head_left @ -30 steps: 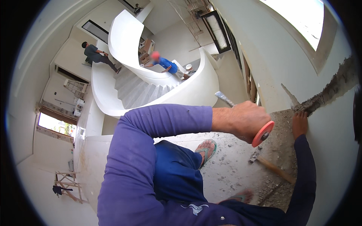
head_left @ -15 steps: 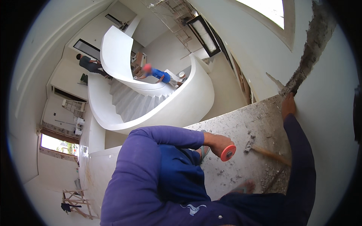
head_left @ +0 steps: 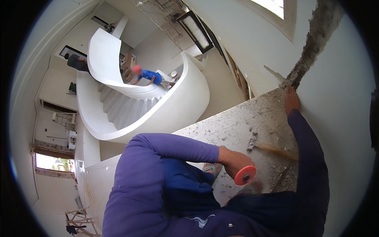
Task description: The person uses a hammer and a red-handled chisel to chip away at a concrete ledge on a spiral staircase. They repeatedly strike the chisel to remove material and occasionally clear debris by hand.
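My left hand (head_left: pixel 233 161) is closed on a chisel with a round red hand guard (head_left: pixel 245 175), low above the debris-strewn landing; the blade is hidden. My right hand (head_left: pixel 291 98) touches the white wall at the lower end of a rough chiselled groove (head_left: pixel 312 39), fingers stretched upward. A hammer (head_left: pixel 251 142) with a wooden handle lies on the dusty floor between my hands, among grey rubble. My feet in flip-flops show beside it, partly hidden by my blue-clad legs.
The landing edge (head_left: pixel 205 118) overlooks a curved white staircase (head_left: pixel 189 98). A person in blue (head_left: pixel 150 77) leans at its inner balustrade; another in dark clothes (head_left: pixel 75 63) is partly behind it. A stepladder (head_left: pixel 63 118) and a wooden trestle (head_left: pixel 77 221) stand at the left.
My left hand has dropped lower with the chisel, whose blade earlier pointed upward. The view has shifted. The person in dark clothes has moved further behind the balustrade.
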`<control>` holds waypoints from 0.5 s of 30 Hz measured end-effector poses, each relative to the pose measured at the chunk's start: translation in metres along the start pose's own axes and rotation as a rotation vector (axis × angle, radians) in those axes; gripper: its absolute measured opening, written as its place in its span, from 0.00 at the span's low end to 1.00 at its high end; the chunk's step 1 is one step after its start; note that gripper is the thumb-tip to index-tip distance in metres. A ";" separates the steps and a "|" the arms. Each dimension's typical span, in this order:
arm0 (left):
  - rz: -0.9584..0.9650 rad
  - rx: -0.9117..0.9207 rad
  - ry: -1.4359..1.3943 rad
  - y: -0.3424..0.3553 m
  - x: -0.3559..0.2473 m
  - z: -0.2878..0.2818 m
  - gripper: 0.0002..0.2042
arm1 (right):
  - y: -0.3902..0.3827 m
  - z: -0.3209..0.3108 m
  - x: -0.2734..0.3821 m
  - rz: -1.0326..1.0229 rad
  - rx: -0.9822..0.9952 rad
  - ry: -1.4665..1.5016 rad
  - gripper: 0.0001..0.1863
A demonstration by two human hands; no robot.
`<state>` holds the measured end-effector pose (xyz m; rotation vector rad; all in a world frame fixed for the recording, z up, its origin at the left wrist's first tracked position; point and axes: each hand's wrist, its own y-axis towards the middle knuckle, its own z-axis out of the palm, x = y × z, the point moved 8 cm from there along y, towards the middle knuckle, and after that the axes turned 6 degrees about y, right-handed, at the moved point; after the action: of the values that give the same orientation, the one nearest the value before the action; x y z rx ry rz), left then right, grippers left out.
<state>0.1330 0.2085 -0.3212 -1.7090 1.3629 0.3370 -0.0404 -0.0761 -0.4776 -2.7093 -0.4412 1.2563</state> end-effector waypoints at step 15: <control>0.087 -1.135 -0.278 -0.044 0.094 -0.170 0.12 | -0.198 -0.039 0.081 -0.294 0.086 1.131 0.24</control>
<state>0.1532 0.0171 -0.2694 -2.3324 1.0696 1.5562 -0.0029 0.1372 -0.4651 -2.6104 -0.5420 -0.3716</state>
